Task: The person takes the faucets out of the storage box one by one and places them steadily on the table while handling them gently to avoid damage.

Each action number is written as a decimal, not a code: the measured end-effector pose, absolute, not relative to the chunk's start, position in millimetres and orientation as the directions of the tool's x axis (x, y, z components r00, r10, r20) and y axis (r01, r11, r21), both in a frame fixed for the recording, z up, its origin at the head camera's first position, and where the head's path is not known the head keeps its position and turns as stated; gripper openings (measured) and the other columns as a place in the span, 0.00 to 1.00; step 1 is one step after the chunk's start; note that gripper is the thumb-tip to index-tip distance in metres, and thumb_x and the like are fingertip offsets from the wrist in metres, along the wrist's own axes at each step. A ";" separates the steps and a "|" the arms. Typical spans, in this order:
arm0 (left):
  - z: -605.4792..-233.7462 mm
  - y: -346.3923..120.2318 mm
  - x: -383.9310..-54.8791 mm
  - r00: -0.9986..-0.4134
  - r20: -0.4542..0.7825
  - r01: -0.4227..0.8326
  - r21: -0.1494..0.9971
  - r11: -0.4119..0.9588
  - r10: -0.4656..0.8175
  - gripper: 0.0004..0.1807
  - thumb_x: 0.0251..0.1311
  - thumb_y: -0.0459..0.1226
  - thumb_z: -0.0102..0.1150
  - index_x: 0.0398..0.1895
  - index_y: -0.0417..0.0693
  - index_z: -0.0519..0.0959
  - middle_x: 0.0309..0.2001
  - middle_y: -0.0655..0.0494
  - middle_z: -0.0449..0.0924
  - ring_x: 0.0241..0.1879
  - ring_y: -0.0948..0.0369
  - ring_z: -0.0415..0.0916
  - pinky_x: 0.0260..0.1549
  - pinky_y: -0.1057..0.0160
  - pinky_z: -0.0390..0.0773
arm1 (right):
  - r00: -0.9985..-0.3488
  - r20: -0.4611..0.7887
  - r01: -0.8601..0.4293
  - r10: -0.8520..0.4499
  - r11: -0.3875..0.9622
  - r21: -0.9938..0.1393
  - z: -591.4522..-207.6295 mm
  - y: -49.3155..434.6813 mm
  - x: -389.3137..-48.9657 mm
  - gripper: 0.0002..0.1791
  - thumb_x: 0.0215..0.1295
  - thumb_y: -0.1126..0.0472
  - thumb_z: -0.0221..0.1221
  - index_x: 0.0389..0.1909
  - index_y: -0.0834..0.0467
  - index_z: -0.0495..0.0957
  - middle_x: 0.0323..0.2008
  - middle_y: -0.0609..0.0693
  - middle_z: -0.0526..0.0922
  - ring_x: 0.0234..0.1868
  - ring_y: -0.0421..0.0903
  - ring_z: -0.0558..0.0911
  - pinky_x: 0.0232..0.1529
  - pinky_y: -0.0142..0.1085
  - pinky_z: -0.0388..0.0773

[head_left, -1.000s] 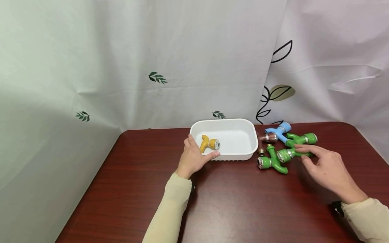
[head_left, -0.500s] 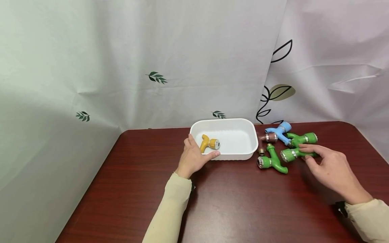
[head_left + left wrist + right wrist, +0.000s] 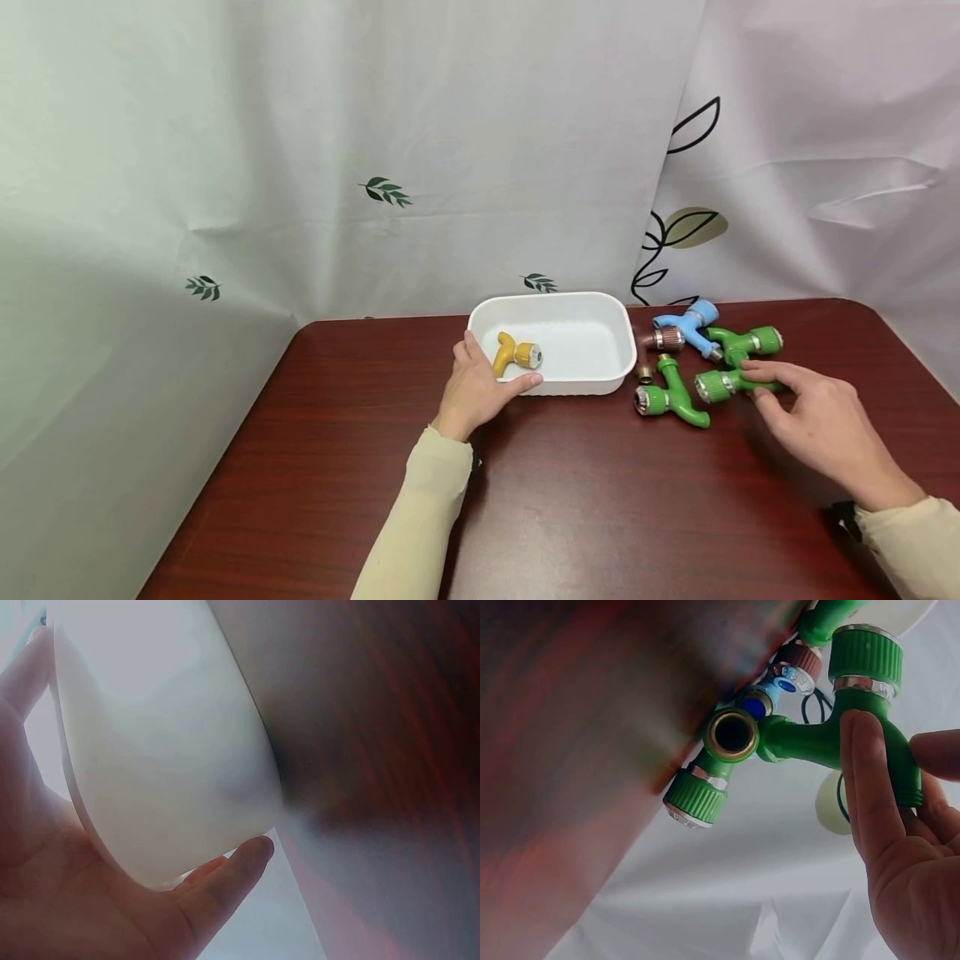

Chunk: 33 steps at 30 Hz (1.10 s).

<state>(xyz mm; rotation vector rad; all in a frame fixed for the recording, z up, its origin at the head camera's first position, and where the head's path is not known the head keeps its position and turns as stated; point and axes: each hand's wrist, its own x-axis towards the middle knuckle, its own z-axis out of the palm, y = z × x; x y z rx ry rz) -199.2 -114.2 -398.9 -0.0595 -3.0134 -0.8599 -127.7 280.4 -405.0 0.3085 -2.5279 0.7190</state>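
My left hand (image 3: 472, 387) grips the near left corner of a white plastic tray (image 3: 592, 387), thumb along the front and fingers at the left side; the left wrist view shows the tray wall (image 3: 165, 750) between them. A yellow tap (image 3: 517, 354) lies inside it. My right hand (image 3: 817, 417) pinches a green tap (image 3: 716, 386) between thumb and fingers. In the right wrist view, this green tap (image 3: 866, 664) has its ribbed knob upward, with its curved end right beside the open threaded end of another green tap (image 3: 697, 799).
Right of the tray lie a brown tap (image 3: 666, 339), a blue tap (image 3: 688, 322) and a green tap (image 3: 678, 400). Another green tap (image 3: 750, 342) lies behind my right hand. A pale patterned curtain (image 3: 450, 167) hangs behind the dark red table (image 3: 570, 517).
My right hand has shifted slightly right with the green tap, and the end of the blue tap now shows. My left hand and the tray have stayed in place.
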 end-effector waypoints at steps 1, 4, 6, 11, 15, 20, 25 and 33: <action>-398.7 -114.2 -199.1 -0.999 0.019 0.040 0.529 0.848 0.035 0.76 0.46 0.70 0.67 0.78 0.30 0.36 0.71 0.33 0.51 0.60 0.42 0.67 0.50 0.49 0.77 | -0.854 0.514 -0.340 -0.083 0.836 -0.430 -405.2 280.1 -126.9 0.15 0.57 0.69 0.62 0.45 0.58 0.86 0.45 0.60 0.87 0.18 0.33 0.62 0.23 0.29 0.58; -398.5 -114.1 -198.8 -0.999 0.018 0.039 0.531 0.847 0.035 0.75 0.46 0.70 0.67 0.78 0.30 0.36 0.71 0.33 0.51 0.61 0.42 0.67 0.50 0.48 0.77 | -0.860 0.502 -0.343 -0.093 0.835 -0.431 -406.1 279.1 -124.7 0.15 0.58 0.69 0.62 0.46 0.58 0.86 0.44 0.60 0.87 0.15 0.32 0.59 0.21 0.30 0.57; -398.9 -114.3 -199.1 -0.999 0.017 0.038 0.531 0.847 0.034 0.75 0.46 0.70 0.67 0.78 0.31 0.36 0.71 0.33 0.51 0.61 0.42 0.67 0.50 0.48 0.77 | -0.864 0.494 -0.341 -0.096 0.834 -0.434 -406.8 278.6 -123.8 0.15 0.58 0.69 0.62 0.46 0.58 0.86 0.44 0.60 0.87 0.14 0.32 0.58 0.20 0.31 0.57; -399.3 -114.4 -199.2 -0.999 0.020 0.038 0.532 0.846 0.033 0.75 0.46 0.70 0.67 0.78 0.30 0.36 0.71 0.33 0.51 0.61 0.41 0.67 0.51 0.48 0.77 | -0.872 0.477 -0.339 -0.108 0.836 -0.431 -407.6 278.5 -123.4 0.15 0.58 0.69 0.62 0.47 0.58 0.86 0.44 0.60 0.87 0.14 0.32 0.56 0.20 0.32 0.57; -398.8 -114.0 -198.9 -0.999 0.016 0.035 0.528 0.848 0.032 0.75 0.46 0.70 0.67 0.78 0.31 0.36 0.72 0.33 0.50 0.62 0.41 0.66 0.52 0.48 0.76 | -0.873 0.470 -0.349 -0.131 0.841 -0.414 -406.5 279.4 -123.3 0.15 0.59 0.69 0.62 0.48 0.59 0.85 0.45 0.61 0.86 0.13 0.31 0.56 0.20 0.33 0.58; -398.1 -113.5 -198.5 -0.999 0.010 0.031 0.527 0.849 0.031 0.75 0.46 0.70 0.67 0.79 0.31 0.36 0.72 0.33 0.50 0.63 0.41 0.66 0.52 0.48 0.77 | -0.868 0.470 -0.360 -0.160 0.855 -0.373 -407.3 282.9 -124.5 0.15 0.57 0.68 0.65 0.46 0.59 0.85 0.47 0.62 0.85 0.19 0.33 0.66 0.26 0.31 0.61; -398.4 -113.4 -199.1 -1.000 0.008 0.030 0.524 0.852 0.030 0.75 0.46 0.70 0.67 0.79 0.31 0.36 0.72 0.33 0.50 0.62 0.42 0.66 0.52 0.48 0.77 | -0.860 0.471 -0.377 -0.194 0.864 -0.332 -409.2 284.0 -124.8 0.15 0.54 0.69 0.67 0.44 0.60 0.86 0.48 0.59 0.84 0.39 0.50 0.81 0.34 0.32 0.64; -398.6 -113.3 -199.2 -1.000 0.005 0.027 0.513 0.858 0.028 0.75 0.46 0.70 0.67 0.79 0.31 0.36 0.71 0.33 0.50 0.62 0.42 0.67 0.52 0.48 0.77 | -0.884 0.424 -0.352 -0.197 0.878 -0.326 -407.8 284.3 -123.5 0.14 0.53 0.69 0.69 0.43 0.60 0.87 0.44 0.59 0.80 0.36 0.50 0.76 0.32 0.42 0.67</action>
